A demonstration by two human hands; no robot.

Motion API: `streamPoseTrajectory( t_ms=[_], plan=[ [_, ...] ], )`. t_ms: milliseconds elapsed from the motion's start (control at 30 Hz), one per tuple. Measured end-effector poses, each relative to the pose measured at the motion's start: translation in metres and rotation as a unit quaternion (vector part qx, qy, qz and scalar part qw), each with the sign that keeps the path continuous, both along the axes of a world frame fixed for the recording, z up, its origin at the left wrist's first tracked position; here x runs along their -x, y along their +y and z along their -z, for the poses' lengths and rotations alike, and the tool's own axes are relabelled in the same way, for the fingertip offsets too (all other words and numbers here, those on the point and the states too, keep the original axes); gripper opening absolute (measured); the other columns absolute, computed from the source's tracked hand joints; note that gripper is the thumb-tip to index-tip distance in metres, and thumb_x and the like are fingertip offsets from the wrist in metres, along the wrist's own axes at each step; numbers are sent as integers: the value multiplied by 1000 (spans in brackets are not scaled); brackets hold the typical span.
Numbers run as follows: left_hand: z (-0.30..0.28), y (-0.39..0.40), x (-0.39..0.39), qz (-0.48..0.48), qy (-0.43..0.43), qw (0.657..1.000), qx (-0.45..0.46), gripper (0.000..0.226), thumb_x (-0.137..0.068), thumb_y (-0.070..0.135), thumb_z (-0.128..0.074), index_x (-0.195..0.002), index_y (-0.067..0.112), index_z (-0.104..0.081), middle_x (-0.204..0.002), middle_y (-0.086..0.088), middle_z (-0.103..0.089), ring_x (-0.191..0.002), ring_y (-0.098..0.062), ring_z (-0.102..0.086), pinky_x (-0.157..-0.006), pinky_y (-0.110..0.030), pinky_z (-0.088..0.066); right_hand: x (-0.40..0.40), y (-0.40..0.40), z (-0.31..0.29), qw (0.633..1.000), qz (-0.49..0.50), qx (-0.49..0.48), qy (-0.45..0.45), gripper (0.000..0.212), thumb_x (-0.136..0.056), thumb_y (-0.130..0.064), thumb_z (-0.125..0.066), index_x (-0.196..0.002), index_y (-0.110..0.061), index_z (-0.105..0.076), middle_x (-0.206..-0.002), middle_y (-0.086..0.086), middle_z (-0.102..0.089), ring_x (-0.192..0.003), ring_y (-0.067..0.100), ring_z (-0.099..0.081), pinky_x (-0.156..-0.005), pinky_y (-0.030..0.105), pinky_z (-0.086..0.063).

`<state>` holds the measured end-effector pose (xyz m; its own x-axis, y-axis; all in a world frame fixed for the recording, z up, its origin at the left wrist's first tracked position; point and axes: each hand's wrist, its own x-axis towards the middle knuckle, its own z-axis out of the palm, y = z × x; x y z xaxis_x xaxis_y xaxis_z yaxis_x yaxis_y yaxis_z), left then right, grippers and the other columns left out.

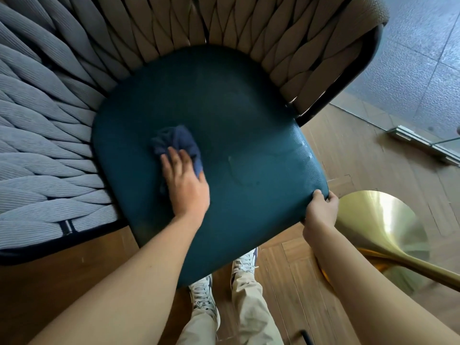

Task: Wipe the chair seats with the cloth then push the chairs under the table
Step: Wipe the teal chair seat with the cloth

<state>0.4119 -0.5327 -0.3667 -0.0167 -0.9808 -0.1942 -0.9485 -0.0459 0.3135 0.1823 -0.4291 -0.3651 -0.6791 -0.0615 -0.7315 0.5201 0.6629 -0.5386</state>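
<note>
A chair with a dark teal seat (236,115) and a woven rope back (174,26) fills the middle of the view. A crumpled dark blue cloth (174,140) lies on the left part of the seat. My left hand (185,185) presses down on the cloth, fingers spread over it. At the seat's front right corner, my right hand (321,210) grips the edge, thumb on top and fingers hidden underneath. Faint damp streaks show on the seat's right side.
The woven grey armrest and back wrap around the left side (37,145). A brass flared table base (378,227) stands on the wooden floor at the right. A glass panel with a metal rail (423,143) lies at the far right. My shoes (244,262) are below the seat.
</note>
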Motion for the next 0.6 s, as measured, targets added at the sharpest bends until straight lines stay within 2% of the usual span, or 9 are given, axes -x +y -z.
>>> streamPoseTrajectory(
  t_ms=[67, 133, 200, 300, 367, 433, 533, 567, 600],
  plan=[
    [2, 9, -9, 159, -7, 987, 13, 59, -90, 28, -33, -139, -3, -43, -152, -21, -32, -143, -39, -23, -116, -50, -25, 1, 0, 0, 1000, -1, 4, -1, 43, -98, -33, -42, -141, -29, -38, -134, -1, -50, -116, 24, -50, -103, 53, -45],
    [2, 10, -35, 236, -7, 972, 19, 58, -90, 29, -35, -142, 3, -43, -154, -13, -32, -145, -30, -23, -115, -47, -27, 0, 1, -2, 1000, -4, 7, -4, 44, -99, -33, -42, -142, -29, -37, -136, 0, -49, -118, 25, -50, -103, 53, -45],
    [2, 7, -49, 192, -31, 980, 32, 56, -91, 25, -41, -141, 0, -42, -154, -15, -33, -144, -31, -23, -116, -45, -25, 1, 3, -3, 1000, -4, 12, -5, 44, -99, -33, -42, -142, -29, -36, -137, -1, -48, -118, 24, -49, -103, 52, -45],
    [2, -4, -12, -2, -64, 998, 10, 57, -92, 18, -49, -142, -5, -36, -154, -24, -25, -145, -39, -15, -120, -43, -11, -1, 2, -5, 1000, -3, 19, -8, 43, -101, -31, -41, -144, -28, -35, -139, 1, -47, -121, 25, -48, -105, 51, -44],
    [0, -9, 25, -27, -46, 998, -17, 58, -94, 21, -49, -144, -3, -33, -155, -25, -21, -145, -40, -12, -120, -43, -8, -1, 2, -6, 1000, -1, 18, -9, 43, -101, -31, -40, -144, -28, -35, -140, 1, -47, -122, 25, -48, -105, 51, -44],
    [2, -5, 36, 80, -26, 996, -6, 55, -93, 21, -46, -143, 0, -37, -155, -22, -26, -145, -39, -17, -118, -47, -17, 0, 1, -7, 1000, 2, 18, -10, 43, -101, -32, -40, -144, -28, -34, -139, 1, -47, -122, 24, -48, -106, 50, -43],
    [3, 10, 1, 335, 13, 941, 34, 55, -89, 24, -40, -140, 4, -45, -153, -12, -36, -144, -29, -25, -115, -44, -27, 1, 0, -10, 1000, 1, 22, -16, 43, -101, -31, -40, -144, -27, -34, -140, 2, -46, -123, 24, -47, -107, 50, -42],
    [4, 11, -11, 358, 15, 933, 40, 56, -89, 25, -39, -140, 4, -45, -152, -12, -37, -143, -27, -26, -116, -42, -25, 1, 0, -10, 1000, 1, 22, -17, 43, -102, -30, -40, -144, -26, -34, -140, 3, -46, -123, 24, -47, -107, 50, -42],
    [6, 11, -17, 336, 16, 941, 43, 56, -89, 26, -38, -140, 3, -45, -152, -13, -37, -143, -28, -26, -116, -42, -23, 1, 0, -10, 1000, 0, 22, -17, 43, -102, -30, -40, -144, -26, -34, -141, 3, -46, -124, 24, -47, -108, 50, -42]
  ],
)
